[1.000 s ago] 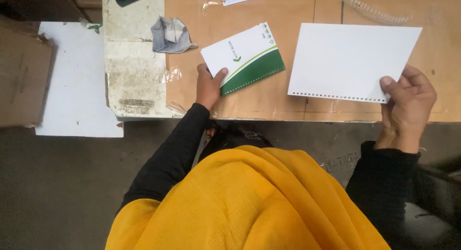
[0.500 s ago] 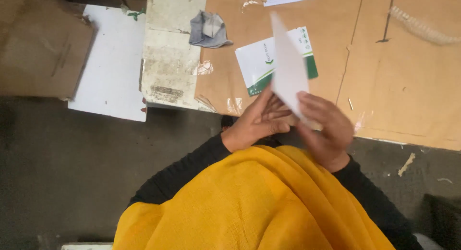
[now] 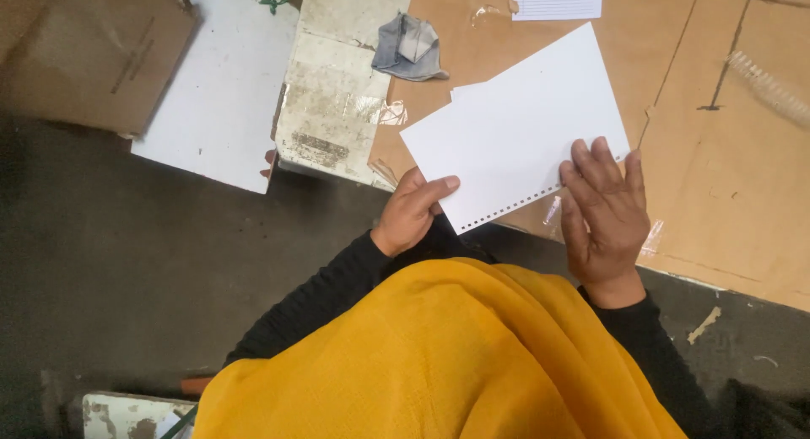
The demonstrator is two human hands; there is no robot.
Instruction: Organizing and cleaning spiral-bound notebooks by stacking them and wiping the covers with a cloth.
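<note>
Single view, head-worn camera, looking steeply down past a yellow garment (image 3: 439, 355) at close range. Desk (image 3: 717, 152) of brown cardboard fills the upper right; its near edge runs diagonally from centre to lower right. Dark floor (image 3: 126, 270) takes the left and bottom. No second view to compare.

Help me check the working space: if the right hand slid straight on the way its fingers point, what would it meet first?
The right hand points up the picture across the white punched sheet it presses. Past that sheet's far edge, only bare cardboard surface shows, so the way looks free.
</note>
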